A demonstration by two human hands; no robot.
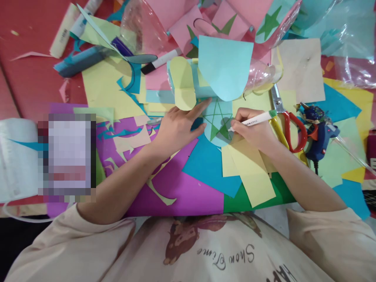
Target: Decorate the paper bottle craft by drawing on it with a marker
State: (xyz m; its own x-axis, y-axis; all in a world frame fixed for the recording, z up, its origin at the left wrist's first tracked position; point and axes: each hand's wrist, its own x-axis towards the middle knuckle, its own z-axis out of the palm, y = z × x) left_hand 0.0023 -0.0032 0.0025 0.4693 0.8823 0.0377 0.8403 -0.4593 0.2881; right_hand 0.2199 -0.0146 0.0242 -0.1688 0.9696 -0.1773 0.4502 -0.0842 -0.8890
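My right hand (252, 131) is closed round a white marker pen (255, 118) with a green end, its tip on a light blue paper circle (217, 122) bearing a green star outline. My left hand (178, 127) lies flat and open on the left edge of that circle, its forefinger stretched toward the star. Above the circle stands a light blue paper shape (225, 66) with yellow rounded flaps (183, 84) fixed to a clear plastic bottle (260, 76).
Red-handled scissors (289, 123) and a blue glue gun (319, 135) lie right of my right hand. Coloured paper sheets cover the red table: purple (182, 184), blue (207, 164), yellow (252, 174), green. A black-capped marker (160, 62) and glue sticks lie at the back left.
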